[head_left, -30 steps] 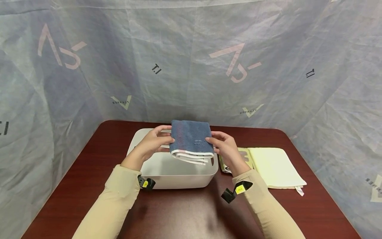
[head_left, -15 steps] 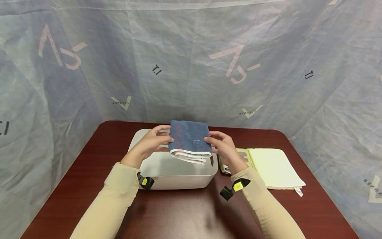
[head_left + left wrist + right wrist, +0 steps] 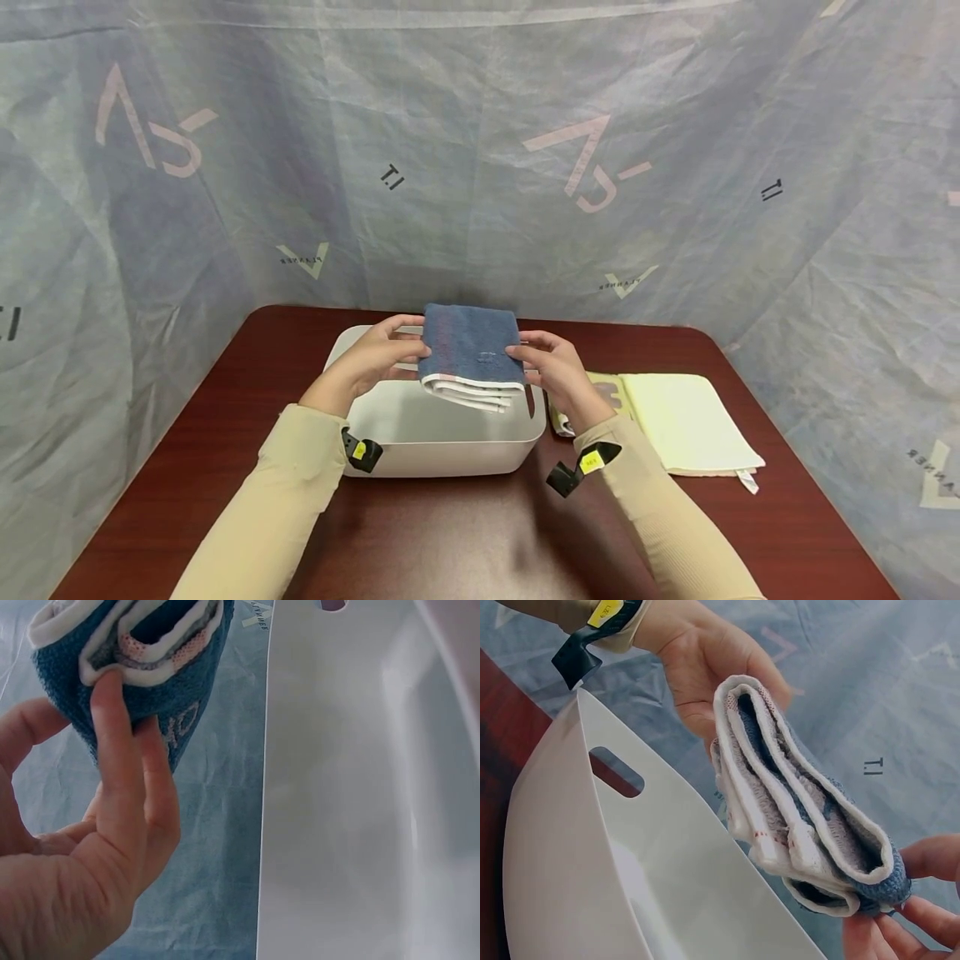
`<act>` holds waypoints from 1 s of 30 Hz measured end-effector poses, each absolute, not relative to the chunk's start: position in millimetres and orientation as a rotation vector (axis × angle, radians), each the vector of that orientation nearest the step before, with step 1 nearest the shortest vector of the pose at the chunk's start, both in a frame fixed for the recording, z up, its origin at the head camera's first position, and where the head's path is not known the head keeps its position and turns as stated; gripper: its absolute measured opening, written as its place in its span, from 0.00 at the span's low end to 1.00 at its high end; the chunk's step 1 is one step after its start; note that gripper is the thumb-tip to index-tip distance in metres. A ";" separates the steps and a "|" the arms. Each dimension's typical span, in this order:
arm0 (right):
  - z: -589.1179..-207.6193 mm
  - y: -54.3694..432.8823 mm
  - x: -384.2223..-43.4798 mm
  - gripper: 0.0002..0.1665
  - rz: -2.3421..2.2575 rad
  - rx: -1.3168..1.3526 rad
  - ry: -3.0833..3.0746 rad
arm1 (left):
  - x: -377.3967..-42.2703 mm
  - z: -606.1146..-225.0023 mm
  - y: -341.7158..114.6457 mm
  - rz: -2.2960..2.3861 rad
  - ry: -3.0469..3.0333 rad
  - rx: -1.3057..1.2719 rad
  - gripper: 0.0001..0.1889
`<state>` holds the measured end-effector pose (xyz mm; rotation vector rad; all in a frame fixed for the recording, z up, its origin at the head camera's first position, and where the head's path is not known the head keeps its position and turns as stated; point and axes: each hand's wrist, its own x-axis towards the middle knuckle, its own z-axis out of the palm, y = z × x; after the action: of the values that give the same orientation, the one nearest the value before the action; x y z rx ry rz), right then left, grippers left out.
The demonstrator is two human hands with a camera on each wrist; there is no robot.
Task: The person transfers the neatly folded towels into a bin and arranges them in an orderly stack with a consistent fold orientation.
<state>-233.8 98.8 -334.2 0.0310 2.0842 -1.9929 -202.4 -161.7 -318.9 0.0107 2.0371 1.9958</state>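
A folded blue towel (image 3: 468, 342) with white edging is held up over the white bin (image 3: 442, 454). My left hand (image 3: 378, 354) grips its left side, thumb on top and fingers beneath. On the opposite side my right hand (image 3: 555, 367) pinches it the same way. In the left wrist view the fingers of the left hand (image 3: 112, 817) press against the underside of the towel (image 3: 150, 675). The right wrist view shows the towel's stacked layers (image 3: 802, 802) edge-on, between both hands, above the bin's rim.
To the right of the bin, a pale yellow folded cloth (image 3: 690, 421) with a white tag lies on the dark red table (image 3: 195, 433). A yellow-and-grey patterned cloth (image 3: 607, 392) lies beside it, partly behind the right hand. A grey printed sheet (image 3: 465, 150) hangs behind the table.
Both hands and the towel have drifted slightly left in the head view. The grip on the towel stays the same.
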 end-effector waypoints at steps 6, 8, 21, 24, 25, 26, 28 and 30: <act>-333.8 97.5 -235.8 0.25 -1.973 0.016 2.102 | -204.0 -318.8 -163.1 1.986 2.040 -0.006 0.33; -333.4 96.8 -236.2 0.26 -1.966 0.016 2.105 | -204.3 -318.4 -163.6 1.980 2.049 -0.015 0.33; -332.7 94.9 -238.3 0.26 -1.923 0.039 2.120 | -206.2 -315.4 -164.1 1.919 2.035 -0.049 0.34; -331.8 94.6 -240.8 0.25 -1.909 0.044 2.125 | -208.4 -316.1 -165.1 1.905 2.025 -0.050 0.35; -331.5 94.2 -241.7 0.25 -1.908 0.048 2.122 | -209.1 -316.7 -165.8 1.903 2.022 -0.051 0.35; -331.1 93.6 -242.5 0.24 -1.906 0.053 2.121 | -209.7 -317.2 -166.5 1.898 2.021 -0.051 0.34; -330.6 92.6 -243.6 0.24 -1.897 0.057 2.124 | -210.7 -318.6 -168.0 1.891 2.022 -0.046 0.34; -330.0 91.8 -244.3 0.24 -1.902 0.057 2.112 | -210.9 -319.6 -169.2 1.885 2.030 -0.031 0.34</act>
<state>-244.3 91.8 -330.0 0.0573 2.1116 -1.9017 -210.9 -169.2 -319.6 -0.0312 2.0301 1.8850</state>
